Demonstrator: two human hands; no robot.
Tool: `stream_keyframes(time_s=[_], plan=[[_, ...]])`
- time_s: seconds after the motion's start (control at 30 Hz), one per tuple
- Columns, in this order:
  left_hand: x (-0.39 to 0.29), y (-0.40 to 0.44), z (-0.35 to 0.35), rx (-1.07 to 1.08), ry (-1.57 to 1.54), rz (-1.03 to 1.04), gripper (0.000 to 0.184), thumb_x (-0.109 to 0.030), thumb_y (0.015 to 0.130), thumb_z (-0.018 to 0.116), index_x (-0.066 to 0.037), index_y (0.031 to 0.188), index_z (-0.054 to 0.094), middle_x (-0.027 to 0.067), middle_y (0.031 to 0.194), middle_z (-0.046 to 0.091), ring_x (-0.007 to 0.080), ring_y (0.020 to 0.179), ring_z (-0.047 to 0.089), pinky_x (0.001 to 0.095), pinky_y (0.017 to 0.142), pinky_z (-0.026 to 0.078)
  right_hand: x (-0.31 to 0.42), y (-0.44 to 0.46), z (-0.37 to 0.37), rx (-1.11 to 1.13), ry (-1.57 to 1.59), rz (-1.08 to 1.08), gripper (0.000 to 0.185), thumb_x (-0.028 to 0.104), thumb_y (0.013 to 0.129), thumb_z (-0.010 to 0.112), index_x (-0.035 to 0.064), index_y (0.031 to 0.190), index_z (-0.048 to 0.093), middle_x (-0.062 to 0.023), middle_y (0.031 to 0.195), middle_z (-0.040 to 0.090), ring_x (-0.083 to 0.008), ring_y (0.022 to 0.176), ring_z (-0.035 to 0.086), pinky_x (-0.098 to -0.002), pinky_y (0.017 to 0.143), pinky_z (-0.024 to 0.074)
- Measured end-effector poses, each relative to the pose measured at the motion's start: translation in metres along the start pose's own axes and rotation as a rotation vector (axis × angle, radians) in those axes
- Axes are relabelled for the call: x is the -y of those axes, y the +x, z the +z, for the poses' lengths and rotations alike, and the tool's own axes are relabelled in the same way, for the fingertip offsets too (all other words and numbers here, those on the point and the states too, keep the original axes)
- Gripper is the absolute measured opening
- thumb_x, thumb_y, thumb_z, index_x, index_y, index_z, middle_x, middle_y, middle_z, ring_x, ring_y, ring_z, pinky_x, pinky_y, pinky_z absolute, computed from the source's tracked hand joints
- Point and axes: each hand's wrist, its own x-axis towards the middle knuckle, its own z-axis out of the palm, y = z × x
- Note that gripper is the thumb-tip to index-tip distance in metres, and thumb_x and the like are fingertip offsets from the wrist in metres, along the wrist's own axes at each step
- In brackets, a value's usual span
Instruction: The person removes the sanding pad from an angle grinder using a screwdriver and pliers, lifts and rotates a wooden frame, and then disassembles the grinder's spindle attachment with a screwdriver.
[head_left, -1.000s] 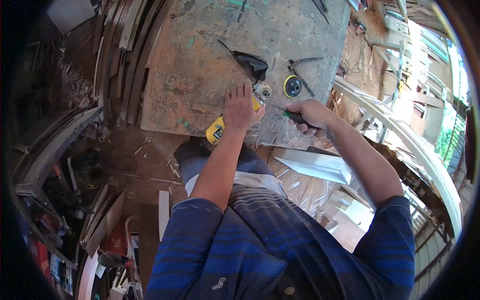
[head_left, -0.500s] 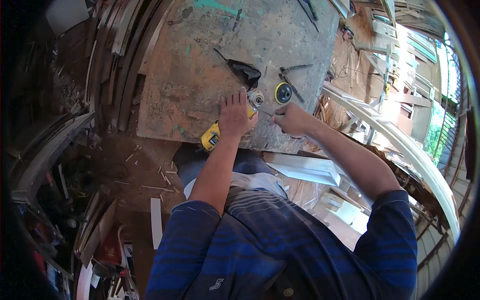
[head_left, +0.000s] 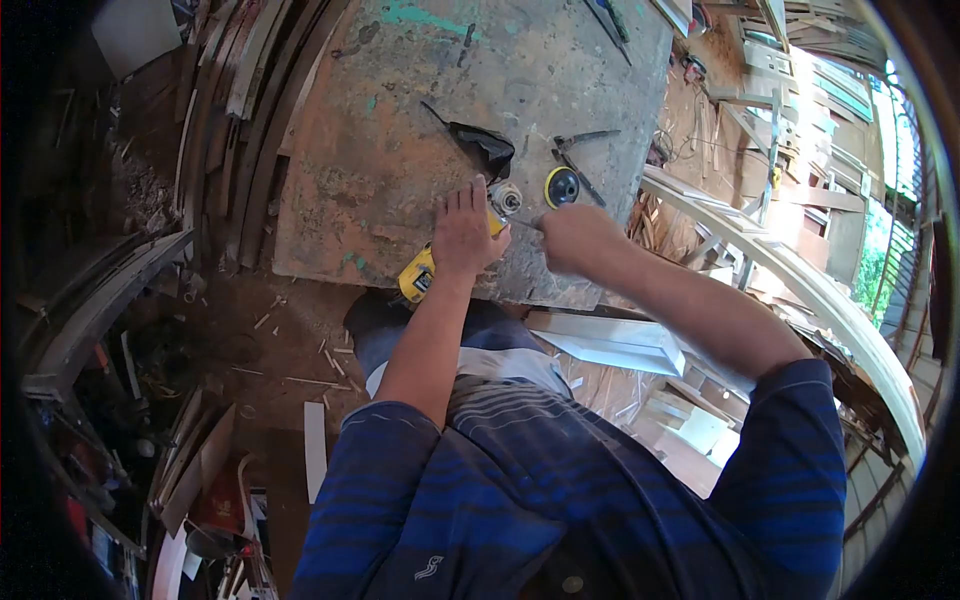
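Observation:
My left hand [head_left: 465,230] lies over the body of a yellow power tool [head_left: 416,275], pressing it on the worn table [head_left: 350,190]. The tool's round metal head [head_left: 506,198] points up beyond my fingertips. My right hand [head_left: 580,240] is closed round a screwdriver, its handle hidden in the fist; the thin shaft [head_left: 522,222] reaches toward the tool's head, and whether they touch is unclear. Just right of the head sits a black disc with a yellow rim [head_left: 562,187]. A black pouch-like piece [head_left: 485,148] rests above the tool.
Dark pliers-like tools [head_left: 580,160] lie behind the disc, and more long tools [head_left: 610,25] at the far edge. Wooden strips [head_left: 265,110] are stacked left of the table. A white panel [head_left: 610,340] stands below its front edge. Long pale boards [head_left: 800,270] run along the right.
My right hand has turned over, so the screwdriver's green and black handle no longer shows. My left hand stays on the yellow tool. The whole view has shifted slightly.

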Motion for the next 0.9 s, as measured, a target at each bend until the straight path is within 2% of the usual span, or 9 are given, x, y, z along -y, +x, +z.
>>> stream_keyframes(time_s=[0.1, 0.2, 0.3, 0.4, 0.57, 0.63, 0.7, 0.8, 0.9], plan=[[0.0, 0.0, -0.003, 0.002, -0.045, -0.017, 0.099, -0.051, 0.079, 0.079, 0.0, 0.154, 0.04, 0.0214, 0.138, 0.058, 0.0402, 0.124, 0.059, 0.0545, 0.108, 0.046, 0.014, -0.007, -0.001, 0.002, -0.205, -0.148, 0.018, 0.016, 0.083, 0.071, 0.0049, 0.093, 0.08, -0.0236, 0.09, 0.076, -0.0406, 0.086, 0.076, -0.0501, 0.075, 0.0614], [0.0, 0.0, -0.004, 0.002, -0.061, -0.031, 0.099, -0.053, 0.08, 0.079, 0.0, 0.154, 0.04, 0.0225, 0.139, 0.057, 0.0413, 0.126, 0.058, 0.0546, 0.11, 0.046, 0.025, -0.021, -0.019, -0.145, -0.039, 0.027, 0.023, 0.014, 0.084, 0.072, 0.0036, 0.103, 0.075, -0.0234, 0.095, 0.076, -0.0417, 0.087, 0.075, -0.0501, 0.074, 0.0601], [0.0, 0.0, -0.001, 0.027, -0.072, -0.04, 0.099, -0.054, 0.08, 0.078, 0.0, 0.154, 0.04, 0.023, 0.14, 0.057, 0.0416, 0.127, 0.057, 0.0549, 0.11, 0.045, 0.017, -0.038, 0.005, -0.669, 0.25, -0.008, 0.029, 0.02, 0.088, 0.072, 0.0018, 0.111, 0.066, -0.0244, 0.1, 0.074, -0.044, 0.088, 0.073, -0.0515, 0.074, 0.0578], [-0.001, -0.001, 0.004, -0.111, -0.013, 0.008, 0.095, -0.057, 0.079, 0.077, 0.0, 0.149, 0.047, 0.0178, 0.131, 0.06, 0.0357, 0.118, 0.06, 0.0534, 0.106, 0.046, 0.01, -0.039, 0.036, -0.907, 0.476, -0.051, 0.039, 0.03, 0.091, 0.074, 0.0025, 0.115, 0.06, -0.0256, 0.105, 0.07, -0.0461, 0.091, 0.071, -0.0523, 0.075, 0.0557], [-0.001, -0.004, 0.003, -0.202, -0.035, 0.1, 0.088, -0.053, 0.079, 0.078, -0.003, 0.145, 0.049, 0.0179, 0.136, 0.058, 0.0379, 0.123, 0.057, 0.0538, 0.108, 0.043, 0.026, -0.062, 0.012, -0.496, 0.562, 0.374, 0.036, 0.025, 0.092, 0.075, 0.0031, 0.117, 0.06, -0.0242, 0.104, 0.063, -0.0452, 0.097, 0.067, -0.0527, 0.081, 0.0544], [-0.005, -0.006, 0.0, -0.236, -0.065, 0.142, 0.084, -0.05, 0.079, 0.08, -0.004, 0.143, 0.05, 0.0175, 0.138, 0.058, 0.0386, 0.124, 0.057, 0.0538, 0.109, 0.042, 0.016, -0.068, 0.019, -0.483, 0.552, 0.298, 0.035, 0.02, 0.093, 0.074, 0.0037, 0.119, 0.059, -0.0235, 0.105, 0.062, -0.0443, 0.102, 0.065, -0.053, 0.084, 0.0541], [-0.004, -0.007, 0.0, -0.308, -0.09, 0.204, 0.077, -0.046, 0.08, 0.081, -0.005, 0.14, 0.052, 0.0168, 0.136, 0.059, 0.0385, 0.123, 0.057, 0.0541, 0.107, 0.041, 0.001, -0.066, 0.046, -0.731, 0.47, 0.008, 0.036, 0.015, 0.093, 0.072, 0.0046, 0.124, 0.057, -0.0232, 0.107, 0.062, -0.0436, 0.105, 0.065, -0.0535, 0.087, 0.0537], [-0.004, -0.009, 0.002, -0.356, -0.148, 0.351, 0.065, -0.032, 0.082, 0.08, -0.008, 0.138, 0.057, 0.0121, 0.128, 0.065, 0.0322, 0.115, 0.062, 0.05, 0.1, 0.043, -0.005, -0.069, 0.052, -0.863, 0.349, -0.17, 0.043, 0.014, 0.09, 0.073, 0.0052, 0.128, 0.057, -0.0226, 0.11, 0.062, -0.0432, 0.109, 0.064, -0.0552, 0.09, 0.0531], [-0.016, -0.009, 0.009, -0.352, -0.221, 0.432, 0.05, -0.019, 0.085, 0.078, -0.01, 0.132, 0.063, 0.0073, 0.117, 0.07, 0.0284, 0.111, 0.064, 0.0478, 0.098, 0.043, 0.008, -0.074, 0.053, -0.941, 0.481, -0.083, 0.045, 0.008, 0.086, 0.071, 0.0043, 0.129, 0.057, -0.0222, 0.111, 0.062, -0.0424, 0.11, 0.063, -0.0537, 0.091, 0.0532]])
